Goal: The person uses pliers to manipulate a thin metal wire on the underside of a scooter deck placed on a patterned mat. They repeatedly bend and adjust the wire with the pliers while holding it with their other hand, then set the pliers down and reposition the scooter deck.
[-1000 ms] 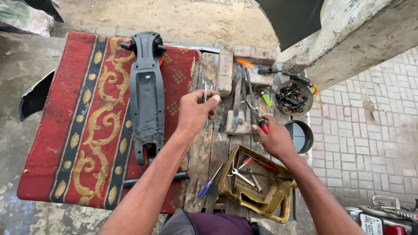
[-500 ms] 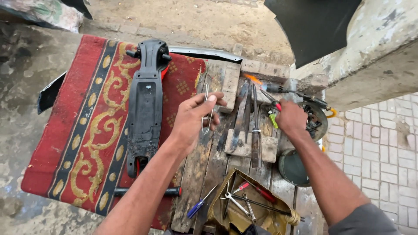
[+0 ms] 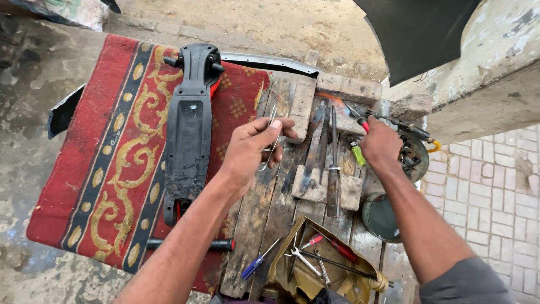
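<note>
My left hand [image 3: 250, 147] pinches a thin bent metal wrench [image 3: 270, 135] over the wooden planks [image 3: 264, 214], just right of a long black plastic panel [image 3: 190, 126] lying on a red patterned rug [image 3: 107, 157]. My right hand [image 3: 381, 147] reaches to the far right of the planks and grips a red-handled tool [image 3: 360, 119]. It sits beside a small green item [image 3: 358, 153] and a round dark metal part [image 3: 415, 157]. Large metal files or chisels [image 3: 329, 163] lie between my hands.
A yellow tin tray [image 3: 337, 276] near me holds screwdrivers and spanners. A blue-handled screwdriver [image 3: 254, 264] lies on the planks, a round dark can [image 3: 380, 217] at the right edge. A black-gripped bar [image 3: 191, 244] rests on the rug. Brick paving lies to the right.
My right hand has moved from the tools near the tray up to the far right and taken hold of the red-handled tool. My left hand still holds the thin wrench.
</note>
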